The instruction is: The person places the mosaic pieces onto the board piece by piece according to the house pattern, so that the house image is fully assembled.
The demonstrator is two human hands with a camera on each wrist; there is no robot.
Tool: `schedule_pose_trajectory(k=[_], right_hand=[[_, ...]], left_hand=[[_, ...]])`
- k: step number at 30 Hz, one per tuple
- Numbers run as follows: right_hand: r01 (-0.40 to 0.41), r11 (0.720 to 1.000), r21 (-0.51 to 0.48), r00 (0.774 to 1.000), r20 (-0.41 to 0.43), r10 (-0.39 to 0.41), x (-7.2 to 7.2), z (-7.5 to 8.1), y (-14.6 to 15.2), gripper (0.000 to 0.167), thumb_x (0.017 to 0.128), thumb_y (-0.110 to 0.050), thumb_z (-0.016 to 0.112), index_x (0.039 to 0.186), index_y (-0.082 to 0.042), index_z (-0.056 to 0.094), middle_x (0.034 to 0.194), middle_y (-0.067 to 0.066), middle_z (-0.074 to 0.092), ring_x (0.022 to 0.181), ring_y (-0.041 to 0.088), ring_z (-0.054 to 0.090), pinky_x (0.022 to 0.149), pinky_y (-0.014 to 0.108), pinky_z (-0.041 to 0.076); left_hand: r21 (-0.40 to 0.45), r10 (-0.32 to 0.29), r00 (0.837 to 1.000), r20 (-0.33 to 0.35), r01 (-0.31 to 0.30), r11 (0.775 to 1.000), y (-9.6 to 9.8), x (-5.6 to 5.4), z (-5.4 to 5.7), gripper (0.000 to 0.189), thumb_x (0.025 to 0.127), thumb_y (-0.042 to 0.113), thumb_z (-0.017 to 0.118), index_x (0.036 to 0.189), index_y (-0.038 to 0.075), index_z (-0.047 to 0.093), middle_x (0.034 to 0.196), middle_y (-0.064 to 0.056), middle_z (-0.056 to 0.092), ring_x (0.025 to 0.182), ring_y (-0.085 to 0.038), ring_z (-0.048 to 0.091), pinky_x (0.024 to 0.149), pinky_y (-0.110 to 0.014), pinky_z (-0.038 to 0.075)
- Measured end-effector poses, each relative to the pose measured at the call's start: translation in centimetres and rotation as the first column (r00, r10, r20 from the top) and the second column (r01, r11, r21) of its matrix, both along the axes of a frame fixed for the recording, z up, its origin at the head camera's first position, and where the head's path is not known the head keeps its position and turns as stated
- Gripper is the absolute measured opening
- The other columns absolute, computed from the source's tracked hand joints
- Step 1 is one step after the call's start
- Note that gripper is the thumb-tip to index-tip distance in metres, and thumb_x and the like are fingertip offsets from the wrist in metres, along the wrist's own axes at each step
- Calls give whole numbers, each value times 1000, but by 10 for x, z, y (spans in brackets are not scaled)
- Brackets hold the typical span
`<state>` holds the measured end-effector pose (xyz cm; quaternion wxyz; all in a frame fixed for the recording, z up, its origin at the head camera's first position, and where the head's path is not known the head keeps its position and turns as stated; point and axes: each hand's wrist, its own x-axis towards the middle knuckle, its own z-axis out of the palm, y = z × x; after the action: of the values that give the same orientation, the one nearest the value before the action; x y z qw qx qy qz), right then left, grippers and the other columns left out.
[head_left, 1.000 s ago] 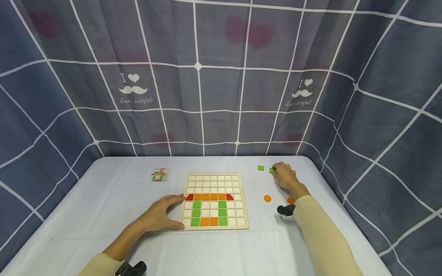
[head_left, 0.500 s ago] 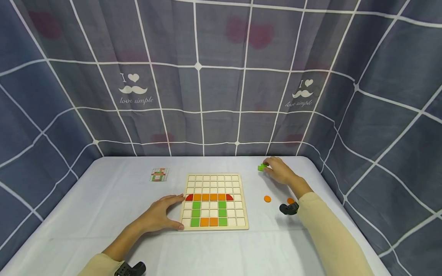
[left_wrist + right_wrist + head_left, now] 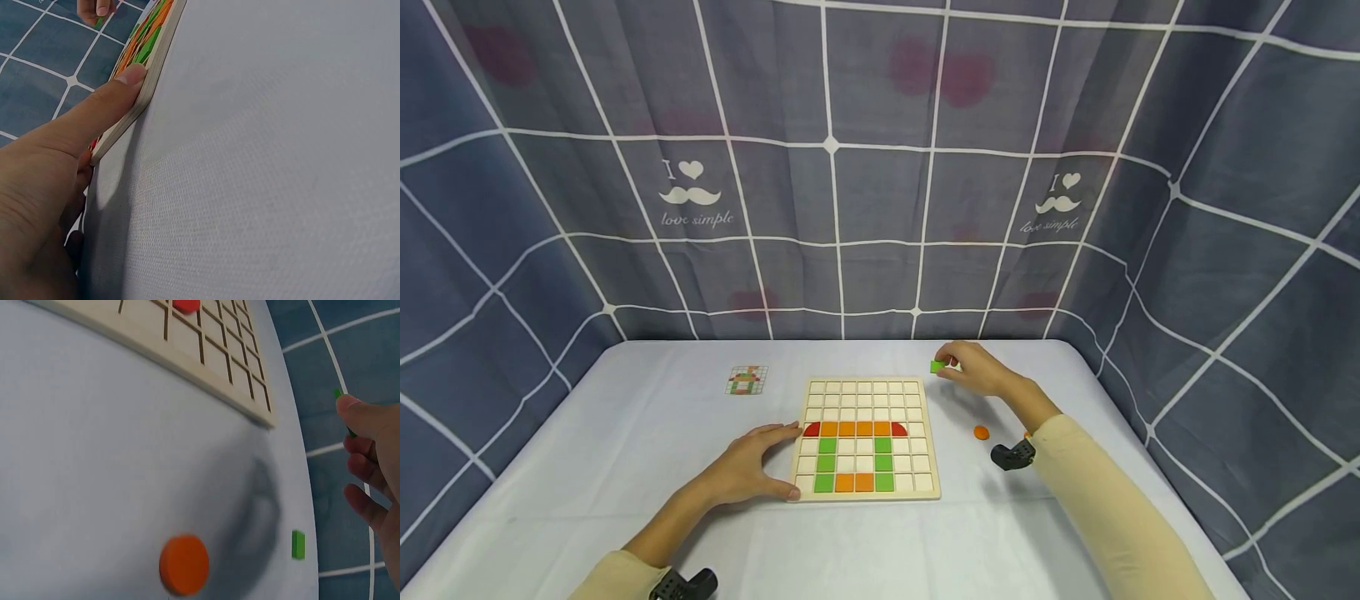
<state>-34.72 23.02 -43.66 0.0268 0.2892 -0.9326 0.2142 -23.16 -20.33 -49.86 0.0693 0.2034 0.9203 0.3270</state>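
Head view: right hand (image 3: 976, 371) pinches green square tile (image 3: 936, 367) beyond far-right corner of wooden grid board (image 3: 864, 446); left hand (image 3: 748, 467), spread, touches board.

White tablecloth (image 3: 957, 467) between wooden grid board (image 3: 855, 446) and nearer orange disc (image 3: 981, 433): offering passage. Left hand (image 3: 748, 467): blocking board's left edge.

left grip (image 3: 53, 156) against board rim (image 3: 164, 47)

Small green tile (image 3: 937, 367): pinched in right fingers (image 3: 359, 445), off the tabletop (image 3: 880, 550), toward board's one-to-two o'clock. Pale wooden board (image 3: 921, 462): gridded, flat; green squares (image 3: 883, 462), orange squares (image 3: 845, 482), red pieces (image 3: 898, 429) seated. Left hand (image 3: 747, 464) touches its nine-o'clock edge.
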Motion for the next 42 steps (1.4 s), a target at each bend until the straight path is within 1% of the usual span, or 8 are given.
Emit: schedule_pose_trajectory(k=[7,14,21,25,31,33,37,42], right_hand=[[-67,997,-37,997,-45,65,4,2,-28,19,97,-14,74,112,-3,72,100,2,68,92,19,61,80,36,53],[-108,993,-39,994,-8,108,6,0,-57,23,98,-18,74,115,-3,72,99,0,67,89,13,59,80,32,54],[-144,987,-65,988,42,147,8,-14,-90,20,98,-21,75,112,-7,74,95,-6,67,85,10,59,79,28,53],[-171,982,-76,982,65,176,13,-21,-107,21,98,-21,74,114,-7,74,95,-6,67,85,10,58,78,28,53],[-180,979,-100,976,103,190,19,-30,-127,19,99,-20,73,113,-8,74,89,-7,64,79,11,55,69,25,51],[-186,978,-99,975,108,196,20,-34,-133,19,99,-21,73,114,-8,75,90,-7,63,80,10,55,70,24,50],[-200,978,-60,974,95,205,21,-42,-140,20,99,-23,73,114,-10,75,93,-8,64,83,9,56,76,24,50],[-191,981,-27,978,79,193,21,-49,-144,17,100,-23,73,112,-12,74,93,-7,64,85,10,57,79,25,50]], left_hand=[[2,4,1000,-4,-4,1000,1,-2,-1,101,63,54,96,148,16,58,155,-10,50,144,-44,38,112,-69,32],[7,4,1000,0,-4,1000,0,-3,-1,101,63,53,97,148,15,58,155,-11,49,144,-44,38,113,-68,31],[6,2,1000,-1,-2,1000,0,-2,-1,101,63,54,96,149,15,58,155,-9,49,144,-43,38,113,-68,31],[6,-3,1000,-2,3,1000,0,-2,-2,101,63,54,96,149,14,58,156,-8,49,144,-43,38,113,-68,31],[15,-20,1000,-7,20,1000,-1,-1,-3,101,65,57,94,149,14,57,156,-8,49,145,-43,37,112,-70,31],[14,-21,1000,-7,21,1000,-2,-2,-3,101,65,56,94,149,15,58,156,-8,49,145,-43,37,112,-70,31],[13,-19,1000,-8,19,1000,-2,-2,-3,100,65,55,95,148,15,58,156,-7,49,145,-43,37,112,-69,31],[17,-18,1000,-5,18,1000,-2,-1,-2,100,65,54,95,149,14,58,156,-8,49,144,-43,37,113,-69,31]])
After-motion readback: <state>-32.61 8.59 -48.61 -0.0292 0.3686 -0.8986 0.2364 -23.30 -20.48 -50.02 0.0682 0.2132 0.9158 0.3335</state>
